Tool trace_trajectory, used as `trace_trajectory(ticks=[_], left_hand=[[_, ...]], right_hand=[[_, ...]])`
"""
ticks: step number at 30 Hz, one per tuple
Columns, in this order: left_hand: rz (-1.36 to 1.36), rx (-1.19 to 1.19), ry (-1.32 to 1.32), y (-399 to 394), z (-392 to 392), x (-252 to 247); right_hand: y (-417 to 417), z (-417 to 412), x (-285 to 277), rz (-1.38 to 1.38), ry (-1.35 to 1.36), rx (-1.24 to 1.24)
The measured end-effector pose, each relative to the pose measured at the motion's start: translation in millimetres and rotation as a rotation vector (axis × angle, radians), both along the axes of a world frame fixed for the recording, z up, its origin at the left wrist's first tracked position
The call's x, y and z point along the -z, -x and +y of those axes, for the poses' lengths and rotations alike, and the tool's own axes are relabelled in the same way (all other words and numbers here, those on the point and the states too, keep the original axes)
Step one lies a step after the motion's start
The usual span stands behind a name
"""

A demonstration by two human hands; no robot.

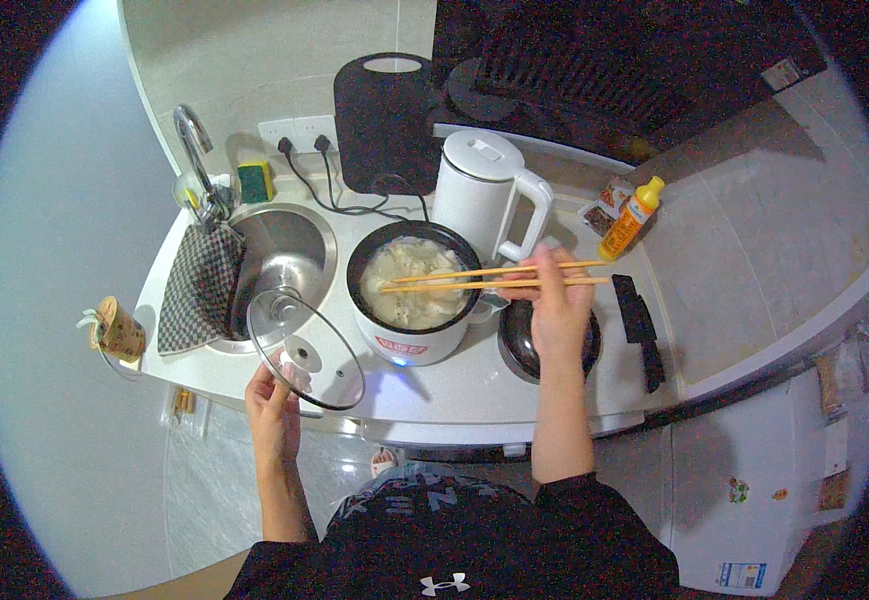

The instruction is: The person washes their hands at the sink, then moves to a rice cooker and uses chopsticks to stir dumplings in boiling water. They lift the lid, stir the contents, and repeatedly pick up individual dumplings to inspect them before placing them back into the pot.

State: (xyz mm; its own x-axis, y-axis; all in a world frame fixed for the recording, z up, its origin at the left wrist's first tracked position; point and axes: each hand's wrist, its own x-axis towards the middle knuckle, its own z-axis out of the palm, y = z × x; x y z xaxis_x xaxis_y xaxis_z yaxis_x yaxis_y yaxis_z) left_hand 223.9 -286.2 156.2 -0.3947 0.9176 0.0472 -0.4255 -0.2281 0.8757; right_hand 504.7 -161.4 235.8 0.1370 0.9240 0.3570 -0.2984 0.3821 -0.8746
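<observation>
My left hand (277,397) grips a glass pot lid (337,341) by its edge, tilted over the counter's front, left of the pot. In my right hand (558,300) is a pair of wooden chopsticks (479,282), their tips reaching into the white electric cooking pot (412,346). Pale food, possibly dumplings (415,266), fills the pot in cloudy liquid. A blue light glows at the pot's front. Beneath my right wrist sits a dark round bowl (513,341), partly hidden by the forearm.
A white electric kettle (472,195) stands right behind the pot. To the right are a yellow-capped bottle (629,221) and a black-bladed knife (638,322). A round steel sink (292,232) with a checked cloth (201,285) lies left. Black power cords (344,206) run behind the pot.
</observation>
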Motion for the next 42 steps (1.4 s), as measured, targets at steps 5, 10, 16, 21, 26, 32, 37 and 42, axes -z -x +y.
trace_trajectory(ticks=[5,10,16,21,26,32,37,42], left_hand=[[-0.01,0.006,0.003,1.0,-1.3,0.8],[-0.007,0.001,-0.002,0.6,-1.2,0.9],[0.012,-0.021,0.023,-1.3,-1.4,-1.5],[0.049,-0.019,0.019,-1.7,0.2,-1.0],[0.005,0.011,0.018,-3.7,1.9,-3.4],[0.052,-0.001,0.022,-3.7,1.8,-3.1],[0.005,-0.016,0.011,-2.3,-1.7,-2.5],[0.031,-0.027,0.02,-2.2,-0.4,-0.2]], right_hand=[[26.2,4.3,22.3,-0.209,0.004,-0.068],[38.9,7.3,35.9,-0.485,-0.135,0.003],[17.7,-12.0,1.3,-0.278,-0.144,0.03],[-5.2,-21.9,-30.7,-0.493,-0.059,0.318],[2.0,-8.4,-6.9,-0.551,-0.053,0.25],[17.6,11.2,18.9,-0.507,-0.154,0.164],[16.9,1.3,3.3,-0.492,-0.106,0.14],[19.2,-2.8,-1.7,-0.52,-0.221,0.194]])
